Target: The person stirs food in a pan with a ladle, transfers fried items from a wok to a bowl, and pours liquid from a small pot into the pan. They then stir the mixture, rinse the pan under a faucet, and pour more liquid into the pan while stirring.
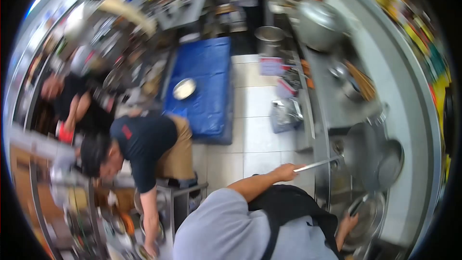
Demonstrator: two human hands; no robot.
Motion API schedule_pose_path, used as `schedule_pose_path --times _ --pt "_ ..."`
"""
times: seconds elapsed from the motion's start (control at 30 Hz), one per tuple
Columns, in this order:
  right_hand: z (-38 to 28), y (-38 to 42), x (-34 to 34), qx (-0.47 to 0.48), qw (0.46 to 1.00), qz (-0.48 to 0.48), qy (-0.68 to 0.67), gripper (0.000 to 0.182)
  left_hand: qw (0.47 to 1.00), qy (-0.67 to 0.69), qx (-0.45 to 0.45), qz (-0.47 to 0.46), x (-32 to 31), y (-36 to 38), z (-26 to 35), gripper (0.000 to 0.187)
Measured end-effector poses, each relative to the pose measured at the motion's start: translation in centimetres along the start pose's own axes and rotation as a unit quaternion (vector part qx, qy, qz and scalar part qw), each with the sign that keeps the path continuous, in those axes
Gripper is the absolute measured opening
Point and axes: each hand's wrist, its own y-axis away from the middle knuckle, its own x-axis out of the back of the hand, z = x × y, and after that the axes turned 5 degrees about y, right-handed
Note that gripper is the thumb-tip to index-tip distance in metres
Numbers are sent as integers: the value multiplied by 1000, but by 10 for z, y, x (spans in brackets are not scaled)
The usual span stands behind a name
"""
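My left hand (287, 172) is closed around the end of a long metal handle (315, 164) that reaches toward a large dark wok (362, 151) on the stove line. Whether the handle belongs to the wok or to a separate utensil is unclear. Lower down, my right hand (350, 222) grips the dark handle (358, 204) of a pan (391, 163), which overlaps the wok's right side. Beside my right hand is a round metal bowl (370, 221). Motion blur softens both hands.
A co-worker in a dark shirt (147, 139) bends over a counter at left; two more people stand farther off. A blue container (204, 96) bears a white-filled bowl (184, 88). Beyond the wok are a large pot (320, 24) and a metal pot (269, 38).
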Motion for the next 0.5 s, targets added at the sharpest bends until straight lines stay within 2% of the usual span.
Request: schedule_pose_path --times 0.03,0.07,0.1,0.13,0.17,0.2,0.27,0.3,0.33,0.37,0.43,0.47,0.5 --pt "5 -5 0 69 997 24 -7 51 997 29 60 -45 23 14 28 54" --pt "-14 -6 12 -20 993 -49 -104 52 996 43 73 -12 21 23 14 54" --pt "-45 7 33 -118 967 -120 -190 52 995 90 -12 41 17 30 0 54" --pt "-61 16 37 -136 963 -135 -191 50 983 127 -102 88 17 34 -9 54" --pt "-68 18 37 -158 957 -147 -193 49 980 159 -92 78 30 51 -9 53" --pt "-71 12 27 -145 958 -153 -194 49 979 159 -93 92 31 64 -22 53" --pt "-71 5 -13 -62 967 -210 -130 38 958 205 -86 179 23 91 -53 52" --pt "-67 5 -33 -21 967 -237 -96 32 956 207 -84 190 37 119 -40 52" --pt "-64 4 -52 20 963 -263 -63 27 920 355 2 169 53 150 -25 52" --pt "-66 3 -63 60 956 -287 -31 22 854 493 84 143 70 182 -3 51" --pt "-195 62 -39 48 948 -312 43 19 833 514 88 182 86 229 28 52" --pt "-202 58 -59 64 897 -431 -72 21 815 532 91 209 94 248 38 53" --pt "-206 53 -78 76 821 -538 -179 23 812 535 92 212 98 267 46 53"
